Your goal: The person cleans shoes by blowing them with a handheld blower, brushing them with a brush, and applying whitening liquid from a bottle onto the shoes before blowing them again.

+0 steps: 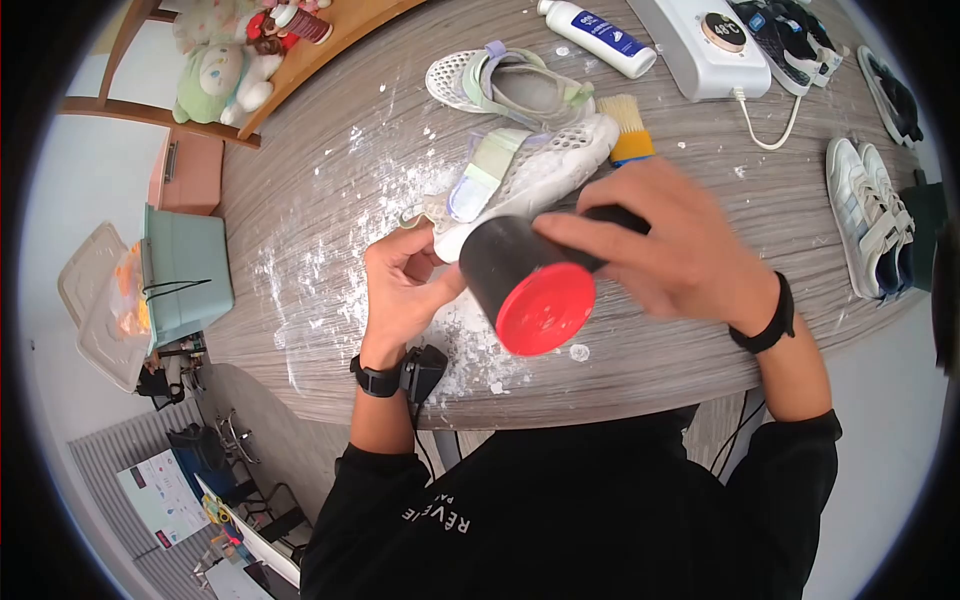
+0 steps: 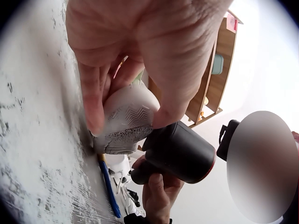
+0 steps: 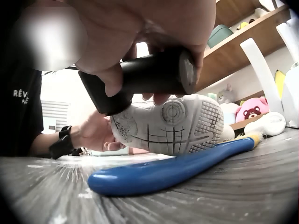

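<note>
A white shoe (image 1: 560, 160) with a pale green and lilac strap lies on its side on the table; its patterned sole (image 3: 173, 123) faces the right wrist camera. My left hand (image 1: 405, 285) pinches one end of it between thumb and fingers, also visible in the left wrist view (image 2: 140, 51). My right hand (image 1: 680, 240) grips the handle of a black cylindrical tool (image 2: 180, 151) with a red end (image 1: 545, 310), held against or very near that end of the shoe. Whether they touch cannot be told. The matching shoe (image 1: 510, 85) lies just behind.
A blue-handled brush (image 3: 173, 168) lies beside the shoe. White residue (image 1: 330, 230) is scattered over the table. At the back are a white bottle (image 1: 600, 38) and a white device (image 1: 700, 45) with a cable; more shoes (image 1: 868, 215) stand at the right, a teal bin (image 1: 188, 270) at the left.
</note>
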Demonstrator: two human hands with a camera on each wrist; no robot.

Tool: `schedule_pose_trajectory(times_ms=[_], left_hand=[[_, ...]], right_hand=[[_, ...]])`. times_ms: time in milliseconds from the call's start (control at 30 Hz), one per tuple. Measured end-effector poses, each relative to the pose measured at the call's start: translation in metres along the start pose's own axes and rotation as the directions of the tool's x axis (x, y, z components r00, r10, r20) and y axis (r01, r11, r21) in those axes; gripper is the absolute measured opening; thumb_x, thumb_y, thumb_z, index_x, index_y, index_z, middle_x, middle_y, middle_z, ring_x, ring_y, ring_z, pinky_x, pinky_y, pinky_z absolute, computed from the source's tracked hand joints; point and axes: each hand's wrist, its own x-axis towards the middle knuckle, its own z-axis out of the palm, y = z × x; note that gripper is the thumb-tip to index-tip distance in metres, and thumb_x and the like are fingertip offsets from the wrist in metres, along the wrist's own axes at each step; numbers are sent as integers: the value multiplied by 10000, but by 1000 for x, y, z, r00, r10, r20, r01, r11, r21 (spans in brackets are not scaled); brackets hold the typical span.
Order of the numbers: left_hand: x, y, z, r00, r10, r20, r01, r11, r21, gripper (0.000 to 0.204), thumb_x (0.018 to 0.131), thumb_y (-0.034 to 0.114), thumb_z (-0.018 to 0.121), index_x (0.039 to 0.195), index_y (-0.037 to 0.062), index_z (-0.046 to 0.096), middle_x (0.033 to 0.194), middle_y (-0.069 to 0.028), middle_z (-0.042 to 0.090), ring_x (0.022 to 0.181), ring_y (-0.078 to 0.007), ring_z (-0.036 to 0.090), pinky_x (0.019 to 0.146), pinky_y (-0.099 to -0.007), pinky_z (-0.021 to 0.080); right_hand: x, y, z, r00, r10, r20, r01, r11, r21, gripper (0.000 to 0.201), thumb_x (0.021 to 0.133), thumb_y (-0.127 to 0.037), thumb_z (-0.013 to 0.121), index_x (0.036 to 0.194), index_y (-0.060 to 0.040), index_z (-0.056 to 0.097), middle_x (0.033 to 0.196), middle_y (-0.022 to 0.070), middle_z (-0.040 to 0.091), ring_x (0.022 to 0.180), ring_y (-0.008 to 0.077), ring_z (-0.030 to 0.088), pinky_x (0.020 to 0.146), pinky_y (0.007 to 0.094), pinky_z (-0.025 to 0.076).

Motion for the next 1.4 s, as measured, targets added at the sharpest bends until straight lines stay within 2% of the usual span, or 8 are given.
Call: schedule_pose_trajectory(times_ms=[433, 667, 867, 967, 1033, 1067, 1167, 1400], left_hand=[[4, 5, -7, 977, -207, -42, 202, 974, -98, 487, 1006, 352, 649, 967, -128, 724, 752, -185, 720, 676, -249, 726, 652, -328, 573], [6, 5, -8, 966, -241, -96, 234, 969, -73, 510, 1028, 364, 626, 825, -96, 708, 698, -184, 697, 590, -238, 698, 570, -311, 557], [1, 14, -16, 930, -172, -326, 264, 928, 263, 380, 960, 243, 759, 683, -10, 699, 579, -87, 622, 493, -171, 589, 537, -264, 494], [1, 4, -23, 937, 27, -348, 92, 943, 320, 170, 884, 118, 825, 850, -8, 715, 778, -84, 664, 646, -167, 611, 641, -284, 515], [11, 13, -12, 888, 428, -166, -292, 806, 515, 338, 767, 73, 906, 1026, 0, 703, 1053, -97, 631, 896, -172, 622, 760, -294, 532], [11, 14, -17, 913, 402, -67, -301, 776, 554, 630, 689, 81, 940, 1249, 37, 655, 1248, -106, 532, 1095, -213, 574, 857, -335, 529], [10, 23, -10, 947, 301, 114, -293, 658, 694, 713, 659, 40, 925, 1309, 41, 632, 1240, -122, 560, 1140, -239, 564, 864, -349, 535], [8, 20, -7, 965, 256, 51, -225, 715, 662, 660, 658, 4, 890, 1280, 59, 676, 1239, -116, 568, 1106, -255, 580, 892, -365, 518]], right_hand=[[-16, 48, -39, 976, 191, -101, -210, 953, -220, 561, 737, -49, 792, 1278, -157, 690, 1053, 81, 657, 930, 301, 630, 807, 407, 515], [-14, 45, -26, 985, 168, -37, -172, 967, -186, 548, 738, -66, 799, 1268, -146, 689, 1030, 80, 647, 938, 308, 628, 818, 413, 516], [-16, 43, -19, 986, 167, -22, -168, 962, -214, 573, 724, -78, 808, 1278, -150, 682, 1044, 72, 638, 952, 314, 614, 845, 428, 503], [-15, 43, -19, 986, 168, 4, -163, 965, -207, 570, 729, -78, 805, 1280, -156, 682, 1042, 73, 637, 956, 314, 608, 853, 422, 499], [-14, 44, -19, 984, 178, 8, -172, 964, -203, 565, 733, -79, 802, 1280, -156, 683, 1039, 73, 637, 956, 314, 607, 852, 421, 497], [-14, 44, -18, 981, 193, 15, -187, 963, -194, 560, 738, -80, 798, 1280, -156, 683, 1036, 73, 636, 956, 313, 606, 851, 419, 496], [-16, 42, -20, 972, 228, 57, -212, 955, -208, 614, 711, -49, 793, 1305, -148, 673, 1135, 98, 651, 1021, 324, 625, 860, 431, 519], [-13, 41, -25, 976, 205, 69, -184, 956, -228, 625, 710, -49, 796, 1314, -149, 672, 1130, 104, 652, 1020, 328, 624, 853, 424, 516]])
